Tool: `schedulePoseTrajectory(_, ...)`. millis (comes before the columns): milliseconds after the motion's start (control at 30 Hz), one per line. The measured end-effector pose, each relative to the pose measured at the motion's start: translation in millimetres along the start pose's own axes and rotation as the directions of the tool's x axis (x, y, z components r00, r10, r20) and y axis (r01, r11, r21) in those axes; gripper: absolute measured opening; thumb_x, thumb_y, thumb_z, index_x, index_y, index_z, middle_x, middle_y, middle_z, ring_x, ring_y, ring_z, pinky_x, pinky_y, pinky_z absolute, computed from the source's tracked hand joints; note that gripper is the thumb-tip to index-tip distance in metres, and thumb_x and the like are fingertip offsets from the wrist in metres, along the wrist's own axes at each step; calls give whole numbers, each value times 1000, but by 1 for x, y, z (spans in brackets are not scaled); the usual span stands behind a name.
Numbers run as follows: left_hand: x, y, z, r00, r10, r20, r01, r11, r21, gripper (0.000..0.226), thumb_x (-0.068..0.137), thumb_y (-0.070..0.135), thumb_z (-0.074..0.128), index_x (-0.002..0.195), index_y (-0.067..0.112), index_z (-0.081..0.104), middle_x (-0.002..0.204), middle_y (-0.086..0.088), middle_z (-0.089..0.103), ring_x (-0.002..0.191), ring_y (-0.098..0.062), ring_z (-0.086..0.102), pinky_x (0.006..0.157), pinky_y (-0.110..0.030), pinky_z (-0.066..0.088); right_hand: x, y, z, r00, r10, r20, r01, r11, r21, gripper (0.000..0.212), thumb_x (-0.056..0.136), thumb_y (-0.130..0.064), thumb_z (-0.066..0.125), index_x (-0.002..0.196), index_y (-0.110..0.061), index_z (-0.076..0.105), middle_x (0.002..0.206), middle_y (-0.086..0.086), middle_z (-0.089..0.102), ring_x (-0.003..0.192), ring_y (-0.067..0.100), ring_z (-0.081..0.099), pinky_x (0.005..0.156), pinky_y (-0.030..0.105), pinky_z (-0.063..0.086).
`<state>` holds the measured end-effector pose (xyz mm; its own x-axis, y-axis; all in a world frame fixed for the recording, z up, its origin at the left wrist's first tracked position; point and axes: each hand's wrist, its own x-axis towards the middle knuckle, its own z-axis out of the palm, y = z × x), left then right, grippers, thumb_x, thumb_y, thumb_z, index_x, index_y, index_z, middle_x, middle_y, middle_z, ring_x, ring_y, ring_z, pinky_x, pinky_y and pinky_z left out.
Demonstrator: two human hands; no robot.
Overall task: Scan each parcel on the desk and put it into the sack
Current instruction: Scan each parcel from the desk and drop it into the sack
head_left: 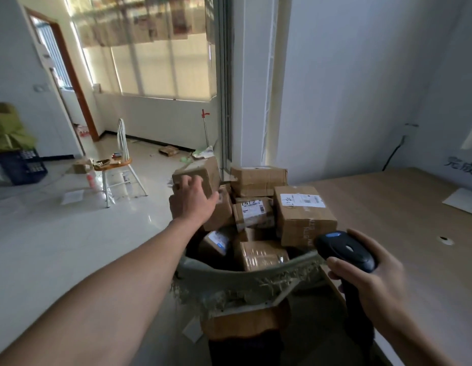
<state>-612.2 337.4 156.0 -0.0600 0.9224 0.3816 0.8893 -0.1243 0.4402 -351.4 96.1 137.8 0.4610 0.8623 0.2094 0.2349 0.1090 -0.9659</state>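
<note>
A grey woven sack (245, 282) with a frayed rim stands open beside the desk, heaped with several cardboard parcels. My left hand (191, 200) reaches over the heap and grips a small brown parcel (200, 173), tilted at the far left top of the pile. A larger box with a white label (303, 215) sits on the right of the heap. My right hand (372, 281) holds a black barcode scanner (345, 250) by its handle, near the desk's left edge, its head pointing towards the sack.
The wooden desk (403, 220) stretches to the right with a white sheet (464, 200) at its far side and a cable hole. A white chair (118, 165) with clutter, a dark crate (19, 166) and scattered litter stand on the tiled floor at left.
</note>
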Motion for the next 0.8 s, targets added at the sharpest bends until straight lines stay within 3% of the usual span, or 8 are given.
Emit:
schedulePoseTrajectory(67, 34, -20, 5, 1000, -16, 11, 16, 1000, 19, 54, 89, 54, 63, 128, 19, 52, 137, -6, 41, 119, -31, 48, 93, -42, 48, 22, -1, 34, 999, -36, 12, 37, 999, -9, 94, 40, -39, 99, 126, -33, 62, 107, -12, 72, 93, 7, 72, 67, 15, 57)
schedulePoseTrajectory(133, 66, -37, 10, 999, -36, 36, 35, 999, 29, 60, 88, 57, 64, 133, 19, 48, 140, -8, 40, 122, -31, 46, 95, -42, 46, 45, -1, 65, 999, -35, 9, 35, 999, -23, 84, 48, -27, 95, 126, -29, 64, 106, -16, 71, 88, -4, 70, 66, 8, 52)
schedulePoseTrajectory(233, 110, -59, 20, 994, -71, 82, 70, 997, 24, 68, 85, 65, 63, 135, 22, 44, 140, -10, 38, 126, -35, 44, 99, -46, 45, 71, -5, 107, 999, -29, -13, 29, 999, -24, 74, 54, -26, 92, 122, -34, 65, 103, -12, 72, 84, 1, 72, 69, 18, 56)
schedulePoseTrajectory(333, 146, -71, 30, 984, -94, 151, 91, 996, 25, 77, 82, 71, 62, 139, 26, 41, 143, -11, 36, 129, -38, 42, 102, -49, 44, 92, -5, 137, 999, -33, -13, 33, 999, -36, 89, 50, -38, 89, 135, -31, 61, 112, -5, 73, 96, 16, 73, 85, 41, 60)
schedulePoseTrajectory(400, 163, -74, 38, 974, -104, 202, 102, 995, 23, 82, 79, 75, 62, 141, 28, 39, 144, -12, 34, 129, -39, 41, 103, -50, 43, 104, -5, 151, 999, -34, -4, 34, 999, -24, 89, 47, -46, 90, 132, -36, 62, 114, 0, 73, 95, 25, 74, 84, 48, 61)
schedulePoseTrajectory(533, 188, -76, 57, 952, -113, 284, 109, 994, 30, 88, 76, 80, 61, 145, 29, 40, 149, -13, 31, 131, -41, 40, 105, -52, 42, 123, -7, 174, 1000, -28, 0, 28, 1000, -3, 67, 50, -38, 90, 112, -48, 64, 104, 3, 75, 87, 27, 75, 74, 43, 61)
schedulePoseTrajectory(667, 206, -74, 76, 937, -106, 333, 98, 994, 41, 89, 75, 83, 59, 144, 28, 44, 155, -13, 26, 134, -42, 40, 104, -54, 42, 140, -3, 188, 999, -23, -23, 23, 1000, -8, 82, 46, -51, 87, 123, -43, 62, 104, 8, 75, 85, 29, 72, 77, 46, 61)
schedulePoseTrajectory(800, 223, -70, 89, 920, -132, 369, 107, 990, 89, 102, 70, 90, 55, 146, 24, 42, 162, -13, 18, 137, -46, 38, 104, -58, 40, 156, 4, 197, 999, -29, -45, 29, 1000, -6, 89, 46, -51, 86, 130, -33, 64, 106, 2, 75, 83, 26, 71, 80, 49, 60)
